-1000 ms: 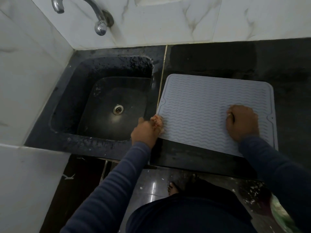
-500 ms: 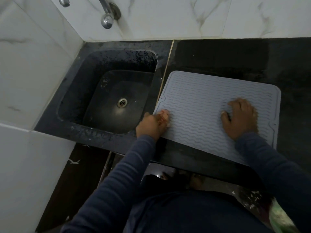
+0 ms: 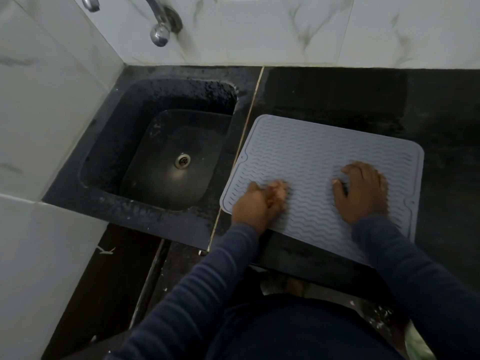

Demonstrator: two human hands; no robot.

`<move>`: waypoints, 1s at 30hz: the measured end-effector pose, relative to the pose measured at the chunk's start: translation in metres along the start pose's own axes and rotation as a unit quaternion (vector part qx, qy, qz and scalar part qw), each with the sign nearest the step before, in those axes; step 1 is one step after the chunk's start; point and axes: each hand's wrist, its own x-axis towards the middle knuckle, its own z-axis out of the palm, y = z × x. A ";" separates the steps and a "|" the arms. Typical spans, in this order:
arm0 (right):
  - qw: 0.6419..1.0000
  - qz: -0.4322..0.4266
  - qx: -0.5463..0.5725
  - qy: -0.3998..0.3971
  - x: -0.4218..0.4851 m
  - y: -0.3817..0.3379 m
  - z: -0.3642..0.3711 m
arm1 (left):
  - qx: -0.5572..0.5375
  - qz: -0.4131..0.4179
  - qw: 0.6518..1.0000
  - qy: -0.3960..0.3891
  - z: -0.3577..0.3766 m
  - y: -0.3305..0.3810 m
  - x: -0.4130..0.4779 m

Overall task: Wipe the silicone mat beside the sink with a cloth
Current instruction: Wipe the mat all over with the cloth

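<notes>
Head: sink (image 3: 117, 141) (tap (image 3: 158, 35) above) beside mat (image 3: 311, 152) — left hand (image 3: 255, 203) grips cloth (image 3: 279, 193).

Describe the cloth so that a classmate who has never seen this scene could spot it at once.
Beside the black sink, a grey wavy-ribbed mat lies on the dark counter. At its near corner by the sink, the left hand grips a small bunched cloth, the only pinkish thing there.

The mat (image 3: 311, 152) is light grey with wavy lines. The cloth (image 3: 280, 191) looks pinkish. The sink (image 3: 111, 152) and tabletop (image 3: 337, 100) are black, the wall tiles (image 3: 259, 27) white with grey veins, the sleeves (image 3: 197, 294) dark blue.
</notes>
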 end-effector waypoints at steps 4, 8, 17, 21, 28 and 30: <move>1.000 -0.012 -0.007 0.011 0.000 0.001 0.002 | 0.039 -0.116 0.992 0.035 -0.046 -0.061 0.015; 0.999 -0.015 -0.021 0.020 0.001 0.001 0.003 | 0.019 -0.074 0.996 0.052 -0.046 -0.045 0.015; 1.000 -0.008 -0.023 0.017 0.001 0.000 0.003 | 0.043 -0.015 0.999 -0.022 -0.022 -0.022 0.008; 0.999 -0.009 -0.027 0.021 0.000 0.000 0.002 | 0.067 -0.106 0.992 0.010 -0.051 -0.059 0.025; 0.999 0.001 -0.029 0.018 0.001 -0.003 0.002 | 0.000 0.032 0.999 0.027 -0.032 0.002 0.024; 0.999 0.003 -0.031 0.016 0.001 -0.004 0.002 | -0.011 0.060 0.998 -0.019 -0.009 0.027 0.018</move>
